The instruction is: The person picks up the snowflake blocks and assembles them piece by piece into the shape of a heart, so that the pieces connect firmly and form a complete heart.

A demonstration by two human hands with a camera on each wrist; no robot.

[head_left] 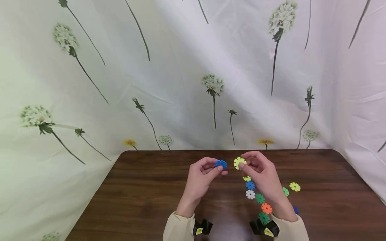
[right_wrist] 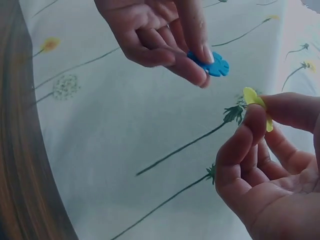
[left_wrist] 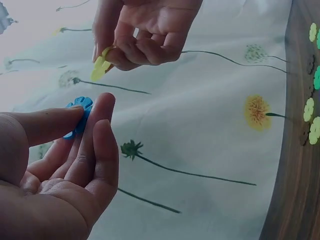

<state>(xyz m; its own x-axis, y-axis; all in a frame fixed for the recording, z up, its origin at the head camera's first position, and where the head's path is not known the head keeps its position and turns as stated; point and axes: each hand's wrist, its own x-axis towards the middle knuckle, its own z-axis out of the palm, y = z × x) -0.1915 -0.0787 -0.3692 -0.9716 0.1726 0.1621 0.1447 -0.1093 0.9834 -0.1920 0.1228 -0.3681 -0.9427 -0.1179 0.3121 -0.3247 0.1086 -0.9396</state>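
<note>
Between thumb and fingers, my left hand (head_left: 200,179) pinches a blue notched disc (head_left: 221,164), a flat flower-shaped linking piece. My right hand (head_left: 263,175) pinches a yellow notched disc (head_left: 239,163) by its edge. Both hands are raised above the table, and a small gap separates the two discs. In the left wrist view the blue disc (left_wrist: 80,117) is tilted, with the yellow disc (left_wrist: 100,65) above it. The right wrist view has the yellow disc (right_wrist: 258,107) nearly edge-on and the blue disc (right_wrist: 212,64) held flatter.
On the dark wooden table (head_left: 144,194), several loose discs lie below and around my right forearm, among them a white disc (head_left: 250,194), an orange disc (head_left: 266,208) and a yellow one (head_left: 295,186). A white curtain (head_left: 181,83) with printed dandelions hangs behind the table.
</note>
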